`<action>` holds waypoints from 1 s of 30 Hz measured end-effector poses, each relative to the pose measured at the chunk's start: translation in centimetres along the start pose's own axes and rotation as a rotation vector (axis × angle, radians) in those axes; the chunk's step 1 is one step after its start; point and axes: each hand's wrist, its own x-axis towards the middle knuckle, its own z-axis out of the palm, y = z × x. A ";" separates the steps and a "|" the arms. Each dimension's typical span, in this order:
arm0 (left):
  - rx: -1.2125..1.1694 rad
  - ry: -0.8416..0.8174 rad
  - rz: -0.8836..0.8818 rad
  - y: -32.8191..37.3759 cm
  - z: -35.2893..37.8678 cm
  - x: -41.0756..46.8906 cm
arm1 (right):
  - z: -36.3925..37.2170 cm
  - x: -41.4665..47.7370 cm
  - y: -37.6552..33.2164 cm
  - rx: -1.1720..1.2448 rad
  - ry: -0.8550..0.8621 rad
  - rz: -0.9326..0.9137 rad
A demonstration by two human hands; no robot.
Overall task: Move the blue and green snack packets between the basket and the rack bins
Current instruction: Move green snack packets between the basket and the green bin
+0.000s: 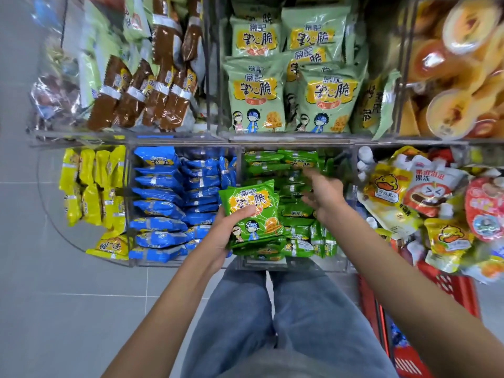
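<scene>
**Green stack in the left hand, right hand open over the bin**

The left hand grips a stack of green packets from below, thumb across the printed face; the stack sits at the near left corner of the green bin, its long axis running near to far and tilted slightly left; the right hand hovers over the same bin with fingers spread and nothing in them; the binned green packets lie just beneath and left of it, on edge, long sides running left to right, so the right hand looks the nearer for the next pick; the blue packets fill the bin just to the left; the red basket stands on the floor at the near right, beyond the right arm; the rack is packed tight, with grey tiles below
</scene>
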 end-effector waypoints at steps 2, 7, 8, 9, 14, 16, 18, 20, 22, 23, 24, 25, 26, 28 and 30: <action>0.031 -0.007 0.014 0.3 0.5 0.0 | -0.6 -3.5 0.6 -0.074 -0.207 -0.021; 0.151 -0.033 0.095 1.1 1.7 -0.1 | -0.7 -8.0 2.6 -0.235 -0.279 -0.172; 0.193 -0.025 0.115 1.1 1.9 -0.1 | -0.7 -8.1 2.7 -0.253 -0.263 -0.189; 0.229 -0.010 0.140 1.2 2.1 -0.1 | -0.7 -8.1 2.8 -0.255 -0.262 -0.195; 0.378 0.059 0.169 1.3 2.0 -0.2 | -1.8 -7.3 2.4 -0.193 -0.373 -0.122; 0.445 0.063 0.145 0.9 1.8 -0.3 | -2.5 -6.9 2.3 -0.166 -0.420 -0.114; 0.467 0.050 0.115 0.5 1.6 -0.5 | -3.1 -6.7 2.2 -0.149 -0.449 -0.122; 0.432 0.062 0.073 0.2 1.5 -0.5 | -3.7 -6.2 2.1 -0.095 -0.438 -0.118; 0.372 0.111 0.043 -0.1 1.4 -0.3 | -4.4 -5.4 1.9 -0.020 -0.389 -0.124; 0.351 0.137 0.026 -0.4 1.2 -0.1 | -4.6 -4.8 1.9 0.013 -0.341 -0.128; 0.340 0.152 0.017 -0.7 0.9 0.1 | -4.9 -4.1 1.9 0.022 -0.271 -0.140; 0.333 0.156 0.015 -1.0 0.5 0.3 | -5.0 -3.5 1.7 0.008 -0.192 -0.159; 0.329 0.159 0.015 -1.2 0.2 0.3 | -5.0 -2.7 1.6 -0.019 -0.125 -0.185; 0.313 0.176 0.014 -1.6 -0.4 0.4 | -4.7 -1.1 1.4 -0.095 -0.034 -0.258; 0.301 0.185 0.020 -1.8 -0.7 0.4 | -3.9 0.7 1.5 -0.222 0.052 -0.344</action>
